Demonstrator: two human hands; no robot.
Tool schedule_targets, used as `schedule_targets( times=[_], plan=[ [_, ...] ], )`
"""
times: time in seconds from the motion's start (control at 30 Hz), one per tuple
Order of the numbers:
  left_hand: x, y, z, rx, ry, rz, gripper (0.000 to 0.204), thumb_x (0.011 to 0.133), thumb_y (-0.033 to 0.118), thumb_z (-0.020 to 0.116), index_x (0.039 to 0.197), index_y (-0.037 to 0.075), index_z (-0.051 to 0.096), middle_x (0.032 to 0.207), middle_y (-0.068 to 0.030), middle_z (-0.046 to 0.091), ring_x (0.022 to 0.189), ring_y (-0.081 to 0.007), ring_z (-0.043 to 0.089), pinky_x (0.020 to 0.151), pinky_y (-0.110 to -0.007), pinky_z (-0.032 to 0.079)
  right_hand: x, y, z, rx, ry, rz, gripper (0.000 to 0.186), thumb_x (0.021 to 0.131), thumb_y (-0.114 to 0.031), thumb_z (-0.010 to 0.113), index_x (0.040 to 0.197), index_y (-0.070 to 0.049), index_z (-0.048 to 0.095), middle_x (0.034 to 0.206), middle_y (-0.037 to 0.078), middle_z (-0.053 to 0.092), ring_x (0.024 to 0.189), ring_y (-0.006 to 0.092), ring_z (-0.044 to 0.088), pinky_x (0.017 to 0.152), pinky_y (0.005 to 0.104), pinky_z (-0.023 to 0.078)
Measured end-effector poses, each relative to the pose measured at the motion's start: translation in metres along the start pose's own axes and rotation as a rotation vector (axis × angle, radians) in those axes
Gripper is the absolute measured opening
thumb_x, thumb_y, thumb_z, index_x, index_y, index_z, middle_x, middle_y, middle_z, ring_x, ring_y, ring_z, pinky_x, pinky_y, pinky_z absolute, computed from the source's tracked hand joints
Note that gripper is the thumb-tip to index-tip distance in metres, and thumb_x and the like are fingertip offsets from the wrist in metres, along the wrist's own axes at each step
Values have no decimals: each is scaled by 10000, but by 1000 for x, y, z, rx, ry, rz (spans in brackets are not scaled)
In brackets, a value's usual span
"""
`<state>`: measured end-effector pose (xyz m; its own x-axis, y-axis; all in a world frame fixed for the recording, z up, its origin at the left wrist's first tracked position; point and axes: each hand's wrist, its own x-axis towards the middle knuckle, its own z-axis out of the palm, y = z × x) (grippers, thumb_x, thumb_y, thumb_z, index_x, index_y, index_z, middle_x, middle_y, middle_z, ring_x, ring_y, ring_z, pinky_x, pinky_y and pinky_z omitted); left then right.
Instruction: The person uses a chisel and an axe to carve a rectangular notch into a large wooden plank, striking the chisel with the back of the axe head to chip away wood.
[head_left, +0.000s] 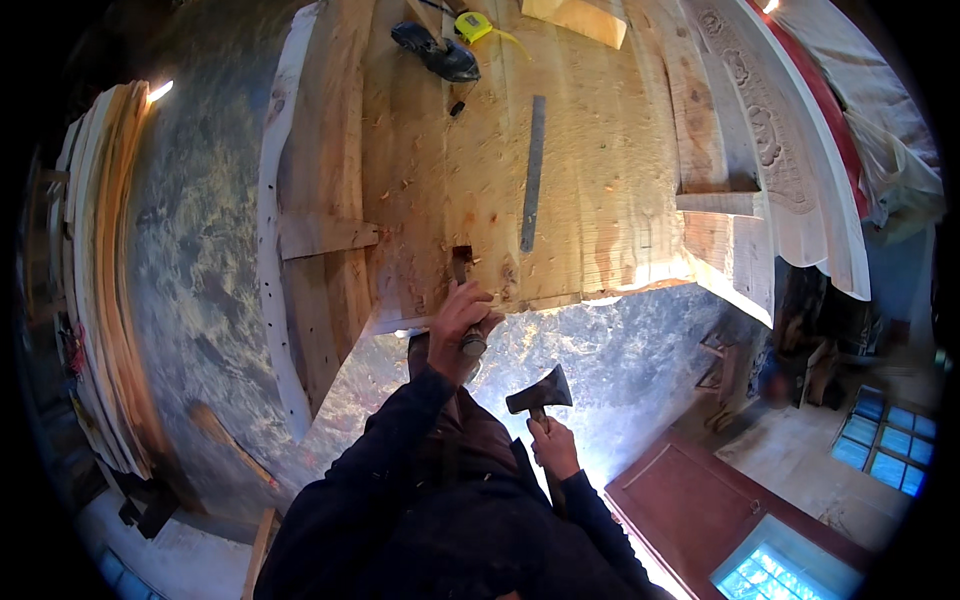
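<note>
Wood panel (610, 150) ahead, dark notch (462, 253) by its near edge, left of ctr., my L hand (460, 322) wrapped round the chisel (459, 271) set there, R hand (555, 447) clamped on the hatchet (541, 393), nearer & right: prob. chiselling step, next move needing a steady hold.
</note>
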<state>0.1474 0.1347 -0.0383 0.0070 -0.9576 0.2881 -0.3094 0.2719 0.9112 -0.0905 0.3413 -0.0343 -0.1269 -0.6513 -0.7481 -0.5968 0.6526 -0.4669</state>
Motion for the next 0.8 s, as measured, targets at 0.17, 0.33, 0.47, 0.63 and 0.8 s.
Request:
schedule_targets(
  times=[0.17, 0.33, 0.47, 0.63, 0.8],
  plan=[
    [14, -2, 2, 6, -8, 41, 182, 818, 49, 803, 919, 47, 652, 1003, -114, 686, 1115, -374, 656, 1055, -546, 454, 7, 9, 2, -380, -7, -365, 152, 945, -184, 639, 1073, -135, 703, 874, 134, 636, 744, 329, 671, 611, 437, 528],
    [11, -16, 14, -74, 25, 26, 219, 802, 3, 807, 988, 65, 711, 1005, -116, 707, 1117, -335, 672, 1084, -526, 450, 8, -30, -6, -88, 0, -61, 205, 965, -270, 643, 963, -67, 673, 748, 127, 653, 640, 310, 675, 586, 426, 527],
    [12, -12, 18, 3, 26, 41, 225, 819, 72, 815, 1023, 96, 724, 986, -95, 727, 1109, -357, 682, 1098, -556, 439, 12, -38, -11, -11, 32, -17, 366, 985, -360, 633, 859, -17, 626, 627, 132, 646, 553, 293, 675, 551, 403, 522],
    [13, -11, 18, 5, 68, 25, 211, 803, 3, 812, 983, 82, 734, 967, -126, 719, 1086, -343, 692, 1096, -533, 445, 11, -55, -20, 49, 60, 52, 394, 988, -374, 626, 841, -8, 620, 602, 136, 639, 528, 274, 669, 523, 399, 504],
    [12, -12, 27, -17, 134, -7, 223, 799, 43, 822, 998, 89, 730, 957, -110, 723, 1064, -359, 693, 1060, -522, 483, 13, -67, -25, 48, 133, -71, 365, 991, -346, 632, 857, -7, 620, 589, 119, 629, 504, 259, 650, 503, 393, 482]
  ],
)
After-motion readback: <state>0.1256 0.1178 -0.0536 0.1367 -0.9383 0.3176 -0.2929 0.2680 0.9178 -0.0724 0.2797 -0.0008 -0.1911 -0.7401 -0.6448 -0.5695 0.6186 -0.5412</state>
